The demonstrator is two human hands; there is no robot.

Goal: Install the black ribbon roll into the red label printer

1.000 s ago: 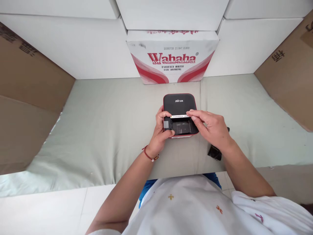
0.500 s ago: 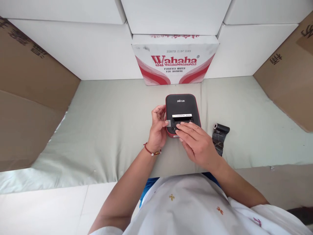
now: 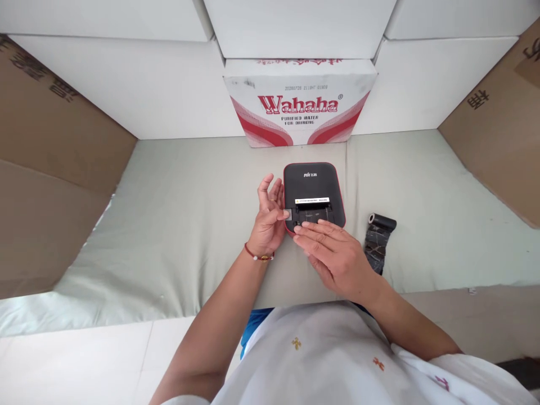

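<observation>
A black label printer (image 3: 313, 185) with a red rim lies on the cloth-covered table, its pale warning strip above a slot. My left hand (image 3: 269, 225) is at its left edge, thumb on a small grey tab (image 3: 287, 214), the index finger raised and other fingers against the side. My right hand (image 3: 331, 253) lies across the printer's front part, fingers stretched out flat and close together. Dark film (image 3: 315, 215) shows at the slot just beyond those fingertips. To the right, a black ribbon roll (image 3: 385, 221) has a crinkled length unrolled toward me, partly behind my right forearm.
A Wahaha water carton (image 3: 299, 107) stands behind the printer, against stacked white boxes (image 3: 181, 84). Brown cardboard boxes flank the table, one at left (image 3: 54, 185) and one at right (image 3: 502, 140). The green cloth (image 3: 189, 225) ends near my body.
My right hand has slid slightly toward me and left, uncovering more dark film at the slot. My left index finger has lifted off the printer's side; the thumb stays on the grey tab.
</observation>
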